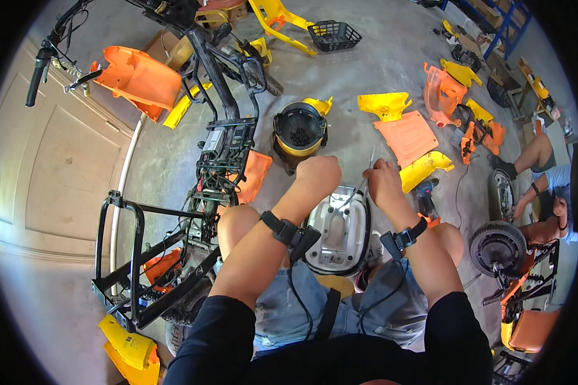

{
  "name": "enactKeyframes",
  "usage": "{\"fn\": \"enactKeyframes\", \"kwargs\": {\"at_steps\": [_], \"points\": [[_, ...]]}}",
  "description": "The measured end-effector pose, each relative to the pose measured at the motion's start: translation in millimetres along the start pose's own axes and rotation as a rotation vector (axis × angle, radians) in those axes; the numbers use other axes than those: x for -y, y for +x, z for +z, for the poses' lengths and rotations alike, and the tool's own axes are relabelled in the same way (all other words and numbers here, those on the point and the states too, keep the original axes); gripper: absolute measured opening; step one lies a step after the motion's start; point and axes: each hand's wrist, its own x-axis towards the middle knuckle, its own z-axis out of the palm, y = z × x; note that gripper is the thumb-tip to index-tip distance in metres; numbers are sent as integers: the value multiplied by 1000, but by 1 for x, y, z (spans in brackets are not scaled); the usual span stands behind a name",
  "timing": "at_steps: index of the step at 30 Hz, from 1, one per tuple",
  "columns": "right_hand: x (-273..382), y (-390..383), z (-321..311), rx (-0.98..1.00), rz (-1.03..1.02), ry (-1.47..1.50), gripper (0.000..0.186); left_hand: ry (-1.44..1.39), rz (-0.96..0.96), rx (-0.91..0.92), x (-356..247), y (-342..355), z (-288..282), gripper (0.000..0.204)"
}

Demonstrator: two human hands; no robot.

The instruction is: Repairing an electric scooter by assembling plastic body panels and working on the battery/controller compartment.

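Note:
My left hand [318, 172] is curled closed above the upper left of a silver metal part with a black rim [337, 240], set between my knees; whatever its fingers hold is hidden. Opposite it, my right hand [382, 179] grips a thin pale tool [372, 154] at the part's upper right, where a slender grey length angles down over the metal. A black round tub with a yellow band [300, 131], holding several small dark pieces, stands just beyond my left hand. A cordless drill [425, 197] lies right of my right hand.
A black vehicle frame [209, 154] stands at my left, near a door [54, 160]. Orange panels [404, 138], yellow panels [424, 170] and a black basket [334, 35] lie ahead. At right, another person's hand [517, 208] is near a wheel [498, 247] and an orange-black frame.

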Motion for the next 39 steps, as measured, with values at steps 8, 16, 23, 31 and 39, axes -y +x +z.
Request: {"fn": "enactKeyframes", "kwargs": {"at_steps": [8,16,23,31,39], "points": [[12,-4,-20,128,-35,102,16,-3,-12,25,-6,-3,-6,32],[12,-4,-7,149,157,94,18,6,61,-58,-8,-2,1,30],[0,-9,-12,176,15,92,15,-9,54,-81,-14,-2,-2,30],[6,-10,-7,188,45,109,16,-43,71,-119,-23,-7,-10,30],[10,-16,-12,182,-47,127,15,-18,44,-92,-25,-9,-4,29]]}}
